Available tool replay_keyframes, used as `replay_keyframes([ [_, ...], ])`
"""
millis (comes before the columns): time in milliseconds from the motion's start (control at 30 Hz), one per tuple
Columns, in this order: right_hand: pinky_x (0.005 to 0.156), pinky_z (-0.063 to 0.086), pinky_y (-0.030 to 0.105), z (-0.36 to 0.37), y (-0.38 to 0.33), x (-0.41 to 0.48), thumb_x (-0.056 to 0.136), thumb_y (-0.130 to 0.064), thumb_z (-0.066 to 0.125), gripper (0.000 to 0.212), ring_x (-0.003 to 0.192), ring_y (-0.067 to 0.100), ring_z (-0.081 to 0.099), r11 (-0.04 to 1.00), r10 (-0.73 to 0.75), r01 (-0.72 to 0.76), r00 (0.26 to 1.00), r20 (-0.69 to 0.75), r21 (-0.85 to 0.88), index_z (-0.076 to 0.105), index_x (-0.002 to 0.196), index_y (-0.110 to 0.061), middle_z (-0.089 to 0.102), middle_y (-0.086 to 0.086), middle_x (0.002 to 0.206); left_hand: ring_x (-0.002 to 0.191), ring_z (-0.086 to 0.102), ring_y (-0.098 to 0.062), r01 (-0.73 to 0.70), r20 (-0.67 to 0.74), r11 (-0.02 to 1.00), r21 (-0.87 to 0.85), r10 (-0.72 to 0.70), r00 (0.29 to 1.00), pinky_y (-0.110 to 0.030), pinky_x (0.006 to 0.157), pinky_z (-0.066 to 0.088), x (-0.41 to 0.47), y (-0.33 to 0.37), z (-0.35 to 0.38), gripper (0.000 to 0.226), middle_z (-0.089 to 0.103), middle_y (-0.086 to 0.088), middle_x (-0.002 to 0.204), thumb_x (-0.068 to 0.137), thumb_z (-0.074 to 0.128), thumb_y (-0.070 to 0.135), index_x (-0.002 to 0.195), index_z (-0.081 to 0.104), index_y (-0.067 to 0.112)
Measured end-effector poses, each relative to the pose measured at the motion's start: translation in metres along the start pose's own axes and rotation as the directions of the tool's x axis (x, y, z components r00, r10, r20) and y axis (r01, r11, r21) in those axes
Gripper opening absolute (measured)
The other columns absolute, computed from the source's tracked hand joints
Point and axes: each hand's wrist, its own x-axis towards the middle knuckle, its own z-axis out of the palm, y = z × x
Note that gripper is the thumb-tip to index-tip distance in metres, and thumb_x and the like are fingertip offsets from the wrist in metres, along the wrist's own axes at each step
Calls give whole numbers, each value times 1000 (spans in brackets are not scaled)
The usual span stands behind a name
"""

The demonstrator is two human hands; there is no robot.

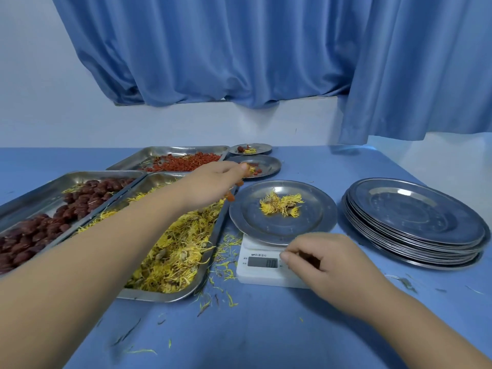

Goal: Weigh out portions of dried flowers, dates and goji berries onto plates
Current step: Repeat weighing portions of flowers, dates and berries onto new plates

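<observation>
Head view, one frame. Scale (262, 265) taken as landmark.

Weighing plate (314, 222) sat on top of the scale, with a small heap of dried flowers (281, 206) at its middle. The display appeared to read zero, though it was small and none too sharp.

Left hand (213, 182) hung just left of the plate and beyond the scale. Its fingers were curled down round a clutch of goji berries (230, 198), with orange ones showing under the fingertips.

Right hand (327, 262) lay over the scale's front right corner, fingers curled under and thumb tip beside the display. A dark patch showed inside the curl; could not tell whether it held anything.

Left of the scale:
- flower tray (159, 296), nearest
- date tray (40, 190), further left
- goji tray (127, 162), behind both

Two filled plates (269, 166) sat behind the scale. A stack of bare plates (415, 222) sat to its right.

Judgement: flowers weighed, scale probably zeroed, goji portion in hand. Next move calls for carrying the left hand over the plate and letting berries fall a few at a time, watching the display. Dumping the lot risks overshooting, and berries may roll off the shallow rim.
</observation>
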Motion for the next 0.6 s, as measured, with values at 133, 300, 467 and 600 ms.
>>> replay_keyframes([
  [133,62,43,25,12,-16,14,89,-33,58,13,73,9,53,999,-44,46,994,-98,21,65,81,-27,57,-11,71,91,64,-2,37,-7,999,9,-37,999,-27,73,48,-18,-26,-26,28,64,22,106,95,44,53,112,63,41],
  [300,67,43,27,40,-43,51,88,-33,55,10,76,3,46,993,-118,115,984,-136,-29,61,93,-26,51,-16,80,73,64,1,164,-142,986,36,-158,977,-25,64,45,-37,-69,-75,21,69,15,85,96,48,46,97,67,37],
  [467,76,47,27,67,-55,58,90,-35,51,27,89,8,52,983,-161,151,982,-98,-105,60,111,-22,54,-12,98,63,53,-9,346,-353,936,68,-302,885,-27,57,33,-56,-132,-126,30,61,8,73,97,46,45,88,67,25],
  [600,78,50,29,77,-55,54,88,-33,55,26,91,9,55,969,-199,191,979,-33,-155,62,110,-21,55,-10,105,81,56,-25,410,-379,873,-264,-484,789,-39,78,44,-78,-176,-153,38,64,-8,93,96,45,46,99,67,14],
])
